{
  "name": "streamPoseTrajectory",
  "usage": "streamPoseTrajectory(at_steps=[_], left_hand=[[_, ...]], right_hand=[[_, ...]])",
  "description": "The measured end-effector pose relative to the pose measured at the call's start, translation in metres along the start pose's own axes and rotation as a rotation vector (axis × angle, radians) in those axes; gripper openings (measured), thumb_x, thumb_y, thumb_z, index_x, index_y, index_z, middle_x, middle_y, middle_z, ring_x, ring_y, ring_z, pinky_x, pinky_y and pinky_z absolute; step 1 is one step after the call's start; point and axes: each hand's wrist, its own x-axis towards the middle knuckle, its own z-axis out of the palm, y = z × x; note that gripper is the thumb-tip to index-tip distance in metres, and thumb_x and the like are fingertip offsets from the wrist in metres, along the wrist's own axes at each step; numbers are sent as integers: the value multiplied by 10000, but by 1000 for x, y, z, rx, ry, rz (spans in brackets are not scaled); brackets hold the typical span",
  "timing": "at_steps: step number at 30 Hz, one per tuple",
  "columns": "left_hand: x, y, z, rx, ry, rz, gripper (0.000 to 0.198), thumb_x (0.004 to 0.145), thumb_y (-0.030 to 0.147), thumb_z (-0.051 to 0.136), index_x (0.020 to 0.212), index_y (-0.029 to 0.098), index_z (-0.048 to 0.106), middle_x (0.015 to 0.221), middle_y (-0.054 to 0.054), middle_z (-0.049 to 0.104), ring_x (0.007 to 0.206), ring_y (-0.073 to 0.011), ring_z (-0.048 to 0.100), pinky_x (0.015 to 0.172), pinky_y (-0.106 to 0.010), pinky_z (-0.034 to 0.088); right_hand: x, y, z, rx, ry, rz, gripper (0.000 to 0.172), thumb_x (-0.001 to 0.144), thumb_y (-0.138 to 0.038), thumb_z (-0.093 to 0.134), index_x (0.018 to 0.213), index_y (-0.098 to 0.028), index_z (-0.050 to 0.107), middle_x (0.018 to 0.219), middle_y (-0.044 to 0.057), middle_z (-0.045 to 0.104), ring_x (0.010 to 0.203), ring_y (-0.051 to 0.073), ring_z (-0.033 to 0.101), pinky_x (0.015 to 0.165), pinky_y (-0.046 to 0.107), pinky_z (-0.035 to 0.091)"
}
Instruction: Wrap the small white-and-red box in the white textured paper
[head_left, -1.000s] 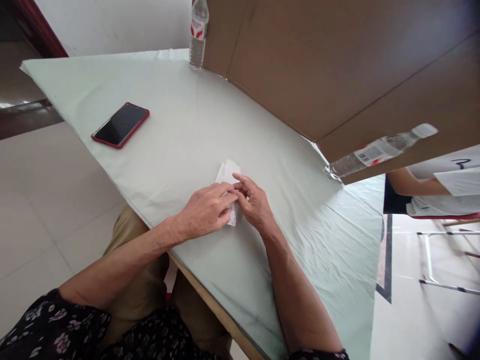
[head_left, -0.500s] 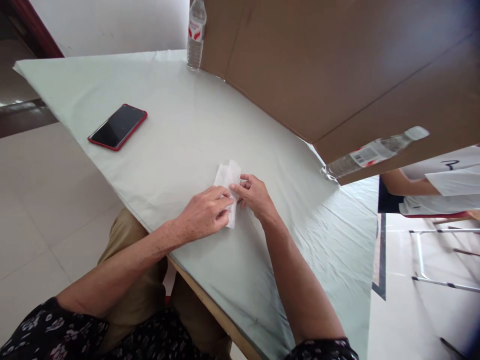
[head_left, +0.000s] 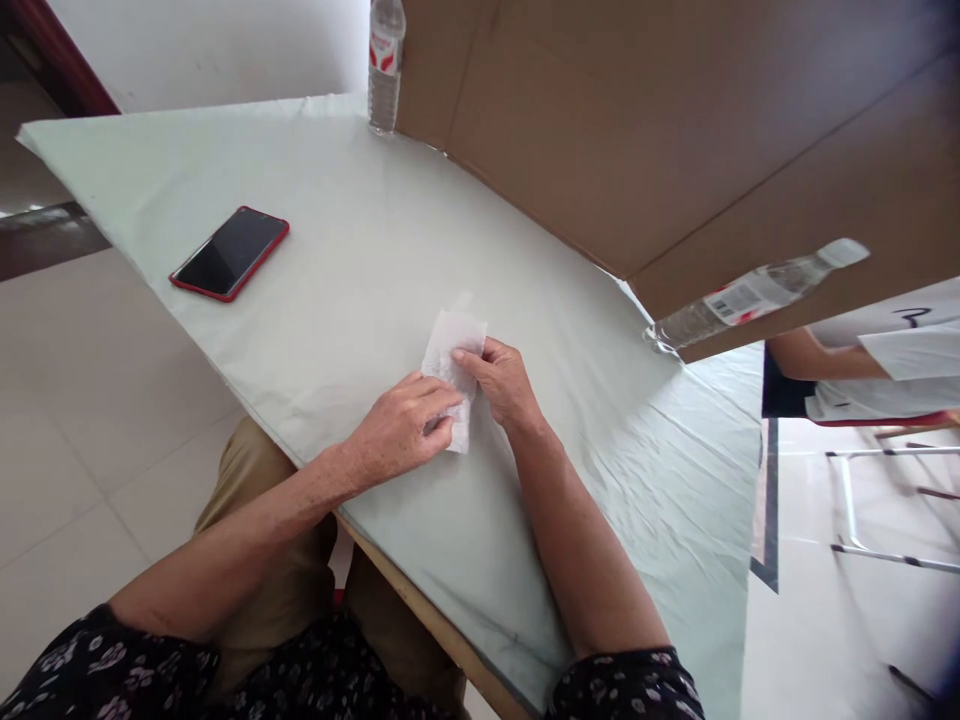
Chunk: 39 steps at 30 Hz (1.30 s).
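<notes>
A small white paper tissue [head_left: 452,345] lies folded on the pale green tablecloth [head_left: 360,250] near the table's front edge. My left hand [head_left: 401,430] rests on its near end, fingers curled and pressing it down. My right hand [head_left: 501,382] pinches the tissue's right edge between thumb and fingers. The two hands touch each other over the tissue, which shows mostly beyond my fingers.
A red-cased phone [head_left: 229,253] lies face up to the left. A water bottle [head_left: 382,62] stands at the far edge beside a brown cardboard wall [head_left: 637,130]. Another bottle [head_left: 757,293] props the cardboard at the right. Another person's arm [head_left: 817,360] shows behind it.
The tissue has unfolded further away from me and looks wider and flatter. My right hand shifted slightly along its right edge. My left hand stayed pressing the near end.
</notes>
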Motion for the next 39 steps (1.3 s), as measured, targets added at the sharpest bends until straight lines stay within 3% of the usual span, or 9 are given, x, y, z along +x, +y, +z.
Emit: streamPoseTrajectory(at_steps=[9,13,18,21,23,30,33,35,39], left_hand=[[-7,5,2,51,90,-109,208,883,161,575,1047,201,696,1146,-93,626,976,-201,649,853,-335,558],[-10,10,5,120,188,-203,150,836,165,635,979,208,622,1092,-84,591,994,-221,626,892,-364,551],[-12,8,8,125,303,-272,393,808,234,707,1155,205,522,1112,-100,597,1096,-268,590,958,-425,535],[-13,2,7,71,241,-227,570,821,209,674,1352,190,468,1359,-161,535,1264,-289,538,1066,-464,490],[-14,-1,6,30,163,-201,514,825,163,637,1326,194,526,1448,-169,491,1315,-295,527,1104,-476,465],[-8,-10,-8,-162,12,-202,161,824,146,601,976,192,624,1319,-140,623,1276,-270,597,1068,-449,500],[-10,-18,-24,-226,-156,-102,235,828,191,604,1060,183,635,1349,-158,626,1305,-279,592,1113,-461,471],[-15,-24,-31,-196,-250,-19,426,788,193,641,1212,175,610,1463,-184,557,1413,-309,503,1166,-486,420],[-21,-29,-30,-117,-200,44,499,795,142,588,1293,166,576,1558,-195,478,1452,-294,462,1169,-472,414]], right_hand=[[-30,-7,9,129,-26,-68,284,792,-467,697,927,-219,659,891,24,706,860,193,660,853,366,546],[-47,-9,11,2,-11,-129,276,855,-491,644,911,-222,661,875,21,687,847,194,652,804,345,549],[-71,-4,10,-121,-13,-223,225,921,-431,599,905,-223,683,881,22,716,859,198,683,818,344,551],[-83,7,9,-216,-9,-358,164,933,-351,596,974,-249,718,1176,55,752,1181,245,674,1062,427,496],[-89,16,7,-292,9,-465,187,943,-308,579,1046,-268,729,1303,63,719,1311,247,615,1152,456,436],[-101,40,1,-515,1,-679,490,908,-294,669,1393,-286,596,1448,112,628,1425,289,522,1174,521,433],[-100,44,1,-604,10,-749,489,922,-214,613,1406,-278,580,1447,120,627,1418,282,531,1155,515,455],[-98,47,1,-648,16,-756,464,936,-168,556,1384,-284,596,1430,111,643,1406,267,545,1145,506,466],[-91,46,-1,-643,31,-730,440,937,-146,529,1343,-279,630,1417,102,657,1373,246,574,1131,481,476]])
